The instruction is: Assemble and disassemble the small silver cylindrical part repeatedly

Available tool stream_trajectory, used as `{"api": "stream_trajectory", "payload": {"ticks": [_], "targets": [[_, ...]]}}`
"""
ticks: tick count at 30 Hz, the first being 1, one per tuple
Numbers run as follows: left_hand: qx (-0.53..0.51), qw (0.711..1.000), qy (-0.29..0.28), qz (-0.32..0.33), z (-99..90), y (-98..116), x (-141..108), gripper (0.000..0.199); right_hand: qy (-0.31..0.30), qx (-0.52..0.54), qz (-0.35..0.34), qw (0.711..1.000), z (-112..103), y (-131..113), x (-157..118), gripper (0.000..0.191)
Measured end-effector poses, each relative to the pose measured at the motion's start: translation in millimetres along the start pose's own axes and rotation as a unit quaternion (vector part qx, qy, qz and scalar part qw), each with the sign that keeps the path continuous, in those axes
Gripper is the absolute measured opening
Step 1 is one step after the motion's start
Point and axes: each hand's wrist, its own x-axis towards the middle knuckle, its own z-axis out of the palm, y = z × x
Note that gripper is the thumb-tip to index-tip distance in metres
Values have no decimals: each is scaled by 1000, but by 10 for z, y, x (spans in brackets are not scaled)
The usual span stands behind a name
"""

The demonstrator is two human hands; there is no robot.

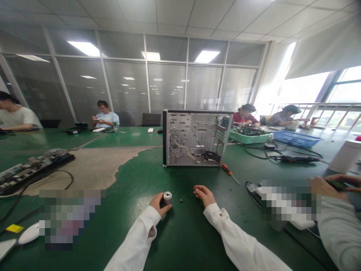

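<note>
My left hand (160, 204) is wrapped round a small white cylinder (167, 196) that stands upright on the green table (180, 241). A tiny dark piece (181, 200) lies just right of the cylinder. My right hand (204, 194) is farther right, its fingers bent and pointing left toward the tiny piece without touching it. The fingertips are close together, and anything between them is too small to make out. Beyond both hands stands an open computer case (194, 137) with loose wires inside. A screwdriver (230, 174) with a red and black handle lies at its lower right corner.
A power strip (301, 221) with cables lies at right, beside another person's sleeve (335, 229). Farther back are a green basket (249, 139) and a blue basket (296, 138). Electronic parts (36, 167) and a white mouse (29, 233) are at left. Several people sit around the table.
</note>
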Motion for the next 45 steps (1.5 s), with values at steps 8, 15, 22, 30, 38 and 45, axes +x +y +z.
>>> {"api": "stream_trajectory", "payload": {"ticks": [8, 15, 22, 30, 38, 45], "targets": [[7, 1000, -2, 9, 5, -29, 4, 43, -18, 12, 5, 1000, 25, -8, -20, 30], [-4, 1000, 5, 3, 21, -60, 6, 44, -38, -24, -28, 999, 33, -3, -31, 25], [-4, 1000, 7, 10, 18, -46, 2, 42, -58, -92, -90, 990, 76, -146, -163, 22], [13, 999, 9, 34, 5, -23, -5, 39, -104, -264, -290, 914, 439, -410, -409, 30], [-9, 992, 49, 120, 44, -74, -9, 52, -139, -309, -304, 890, 821, -447, -394, 45], [-103, 993, 47, 30, -2, -32, -51, 58, -119, -288, -271, 911, 766, -571, -412, 48]]}}
